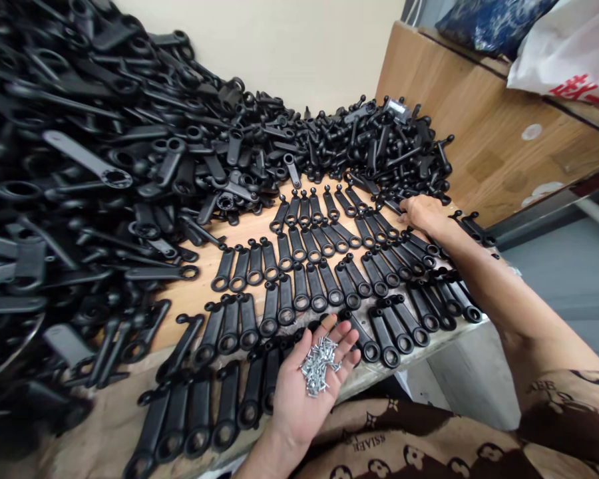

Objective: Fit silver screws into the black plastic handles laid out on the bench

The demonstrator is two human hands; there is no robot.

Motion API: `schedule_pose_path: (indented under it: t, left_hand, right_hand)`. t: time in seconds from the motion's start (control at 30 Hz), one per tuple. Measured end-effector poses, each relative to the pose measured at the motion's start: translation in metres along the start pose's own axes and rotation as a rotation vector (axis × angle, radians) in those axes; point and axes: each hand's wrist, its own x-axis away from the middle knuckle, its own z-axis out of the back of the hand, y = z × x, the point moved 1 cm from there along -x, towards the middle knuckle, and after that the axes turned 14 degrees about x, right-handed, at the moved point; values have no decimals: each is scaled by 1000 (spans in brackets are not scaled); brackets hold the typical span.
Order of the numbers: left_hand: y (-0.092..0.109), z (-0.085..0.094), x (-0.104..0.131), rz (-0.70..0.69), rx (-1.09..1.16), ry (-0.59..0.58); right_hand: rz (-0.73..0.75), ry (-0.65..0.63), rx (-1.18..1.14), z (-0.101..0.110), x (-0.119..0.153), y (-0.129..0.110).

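Observation:
Palm up near the table's front edge, my left hand (304, 392) cups a small heap of silver screws (321, 364). Its fingers are slightly curled around the heap. Farther out on the right, my right hand (422, 214) is at the end of the back rows, with its fingertips pressed together. Whatever is in those fingertips is too small or hidden to make out. Around both hands lie black plastic crank handles (299, 286), set in slanting rows with their ring ends toward me and their knob ends away. My right forearm covers part of the rows.
A tall heap of loose black handles (104, 126) fills the left side, and a lower pile (379, 143) continues along the back wall. At the right stands a wooden panel (444, 100), with a white plastic bag (569, 53) and a blue bag (489, 23) above.

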Motion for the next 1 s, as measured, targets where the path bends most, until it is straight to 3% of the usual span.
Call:
schedule_pose_path:
  t: [0.1,0.3,0.77,0.87,1.0]
  left_hand:
    - [0,1,1,-2,-1,-7]
    - [0,3,3,5,2,-37]
    - [0,5,6,-17,-5,-37]
    - [-1,7,7,-18,1,-41]
    - [-2,8,9,-26,4,-43]
  right_hand:
    - [-18,20,129,1,-1,2]
    - [-12,-41,156,-5,-1,16]
    - [158,-63,-189,-10,-7,8]
    - [174,-41,-220,-11,-6,9]
    - [109,80,-210,-3,-8,9]
